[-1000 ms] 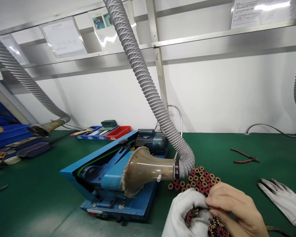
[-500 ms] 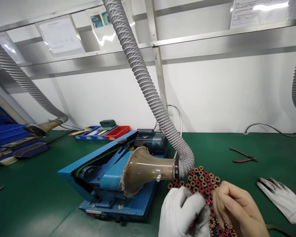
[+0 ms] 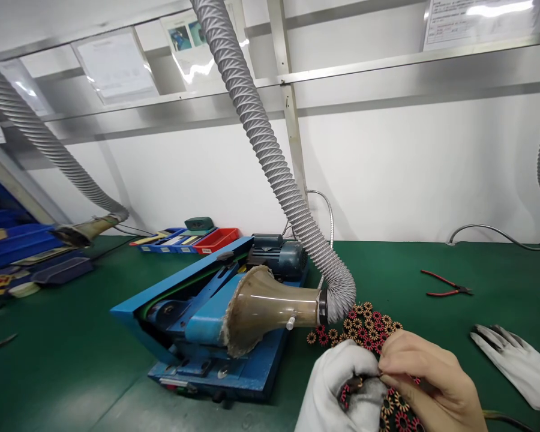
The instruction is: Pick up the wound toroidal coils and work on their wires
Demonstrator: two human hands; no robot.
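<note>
On the green worktop (image 3: pixel 63 360), right of the blue sanding machine (image 3: pixel 198 324), the gloved left hand (image 3: pixel 342 390) is cupped round a few small wound rings (image 3: pixel 344 396). The bare right hand (image 3: pixel 425 381) meets it from the right, fingertips pinching at a ring there (too small to tell the grip). The ring pile (image 3: pixel 364 327) lies just behind both hands, the right hand nearer. A spare glove (image 3: pixel 517 360) lies farther right.
</note>
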